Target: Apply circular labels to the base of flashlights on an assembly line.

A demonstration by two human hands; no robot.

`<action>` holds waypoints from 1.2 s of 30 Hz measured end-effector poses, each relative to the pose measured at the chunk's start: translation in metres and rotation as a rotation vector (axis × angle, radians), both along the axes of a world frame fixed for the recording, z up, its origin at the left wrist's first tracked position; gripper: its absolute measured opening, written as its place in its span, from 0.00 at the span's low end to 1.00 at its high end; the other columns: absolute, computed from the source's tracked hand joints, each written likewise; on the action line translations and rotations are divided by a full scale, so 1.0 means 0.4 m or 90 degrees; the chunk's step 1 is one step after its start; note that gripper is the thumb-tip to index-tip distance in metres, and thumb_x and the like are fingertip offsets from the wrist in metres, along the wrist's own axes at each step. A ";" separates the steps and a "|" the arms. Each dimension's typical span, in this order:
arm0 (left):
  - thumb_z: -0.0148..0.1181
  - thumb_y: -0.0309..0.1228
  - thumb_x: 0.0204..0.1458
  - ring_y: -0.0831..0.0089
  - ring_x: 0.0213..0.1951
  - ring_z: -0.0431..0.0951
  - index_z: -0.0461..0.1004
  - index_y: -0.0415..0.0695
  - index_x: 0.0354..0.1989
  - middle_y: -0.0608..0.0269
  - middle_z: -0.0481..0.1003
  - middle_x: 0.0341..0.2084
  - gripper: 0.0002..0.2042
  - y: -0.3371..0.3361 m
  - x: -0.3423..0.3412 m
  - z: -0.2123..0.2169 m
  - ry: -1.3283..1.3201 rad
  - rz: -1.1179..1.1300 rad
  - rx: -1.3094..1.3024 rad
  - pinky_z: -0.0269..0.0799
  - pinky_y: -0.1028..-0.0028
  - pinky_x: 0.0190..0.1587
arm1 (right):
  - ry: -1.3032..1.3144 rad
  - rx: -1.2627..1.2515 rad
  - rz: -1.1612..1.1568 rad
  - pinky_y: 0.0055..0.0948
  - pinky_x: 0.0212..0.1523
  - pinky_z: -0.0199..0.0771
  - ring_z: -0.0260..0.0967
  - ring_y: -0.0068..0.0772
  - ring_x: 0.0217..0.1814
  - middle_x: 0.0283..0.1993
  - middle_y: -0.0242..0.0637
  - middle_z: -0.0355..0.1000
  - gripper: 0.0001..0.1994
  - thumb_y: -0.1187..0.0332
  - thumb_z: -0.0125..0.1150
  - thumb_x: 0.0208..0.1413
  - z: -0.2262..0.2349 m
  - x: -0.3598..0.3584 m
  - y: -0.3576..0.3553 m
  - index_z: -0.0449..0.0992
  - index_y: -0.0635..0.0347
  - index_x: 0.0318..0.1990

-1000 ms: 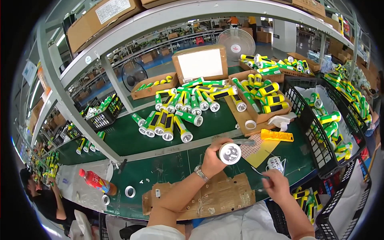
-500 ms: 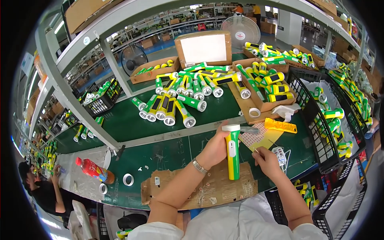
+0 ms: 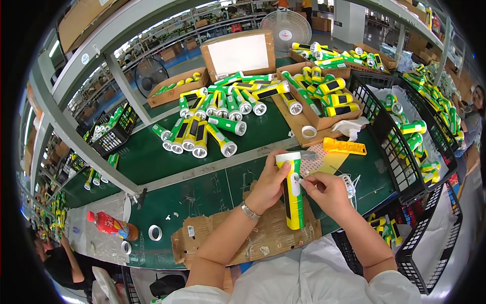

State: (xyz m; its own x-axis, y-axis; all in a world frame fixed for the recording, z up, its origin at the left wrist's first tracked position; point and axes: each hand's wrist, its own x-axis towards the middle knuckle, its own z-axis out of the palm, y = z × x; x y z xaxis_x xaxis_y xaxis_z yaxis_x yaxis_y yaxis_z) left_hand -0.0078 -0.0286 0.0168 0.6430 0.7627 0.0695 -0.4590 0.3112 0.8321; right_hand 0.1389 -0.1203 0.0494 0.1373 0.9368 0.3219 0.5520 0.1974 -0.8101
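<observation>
My left hand (image 3: 269, 183) grips a green and yellow flashlight (image 3: 294, 215) near its head, wrapped round it from the left, thumb on the front. The flashlight stands nearly upright above a torn sheet of brown cardboard (image 3: 223, 238), its white switch panel and dark side panel showing. At the switch panel, my right hand (image 3: 326, 192) is closed in a pinch. A small whitish bit shows at its fingertips, too small to name. Behind my hands lies a yellow sheet with rows of small pale labels (image 3: 320, 155), partly covered by an orange-yellow plastic piece (image 3: 345, 147).
Several flashlights (image 3: 200, 134) lie grouped on the green bench beyond a metal rail. A cardboard box (image 3: 340, 121) and a black crate (image 3: 400, 177) hold more at the right. A red-capped bottle (image 3: 112, 226) and a tape roll (image 3: 155, 232) are at the left.
My right hand has gone from beside the label sheet to the flashlight's switch panel. The flashlight has turned, bringing its dark panel into sight, and the whole view has shifted slightly.
</observation>
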 end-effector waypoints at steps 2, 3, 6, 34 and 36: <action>0.51 0.37 0.54 0.70 0.46 0.68 0.51 0.49 0.56 0.61 0.65 0.44 0.24 0.001 -0.005 0.004 -0.014 0.002 0.016 0.67 0.66 0.48 | -0.052 0.046 -0.026 0.16 0.19 0.56 0.56 0.13 0.18 0.20 0.29 0.69 0.05 0.74 0.62 0.45 0.000 -0.005 0.009 0.75 0.65 0.29; 0.53 0.36 0.53 0.69 0.47 0.68 0.50 0.48 0.57 0.59 0.65 0.45 0.25 0.001 -0.012 0.013 -0.037 -0.028 -0.007 0.66 0.66 0.50 | -0.051 0.047 -0.027 0.16 0.19 0.56 0.56 0.13 0.18 0.20 0.29 0.69 0.05 0.74 0.62 0.45 0.002 -0.006 0.008 0.75 0.65 0.29; 0.55 0.33 0.52 0.68 0.47 0.68 0.49 0.48 0.59 0.58 0.65 0.46 0.27 0.001 -0.023 0.030 -0.083 -0.072 -0.043 0.65 0.66 0.51 | -0.060 0.060 -0.036 0.17 0.18 0.55 0.55 0.13 0.17 0.19 0.29 0.68 0.05 0.73 0.62 0.45 0.010 -0.004 0.007 0.75 0.65 0.29; 0.58 0.24 0.49 0.74 0.45 0.67 0.57 0.43 0.51 0.61 0.64 0.43 0.22 -0.008 -0.023 0.030 0.102 0.115 0.330 0.65 0.74 0.48 | -0.204 -0.059 0.072 0.33 0.27 0.69 0.70 0.38 0.24 0.21 0.39 0.71 0.08 0.67 0.58 0.42 0.079 0.026 0.043 0.73 0.62 0.23; 0.58 0.25 0.49 0.75 0.45 0.67 0.58 0.43 0.51 0.62 0.64 0.44 0.21 -0.008 -0.025 0.033 0.110 0.103 0.325 0.65 0.75 0.47 | -0.208 -0.060 0.074 0.29 0.26 0.69 0.70 0.35 0.22 0.20 0.39 0.71 0.07 0.68 0.58 0.42 0.070 0.029 0.046 0.73 0.64 0.24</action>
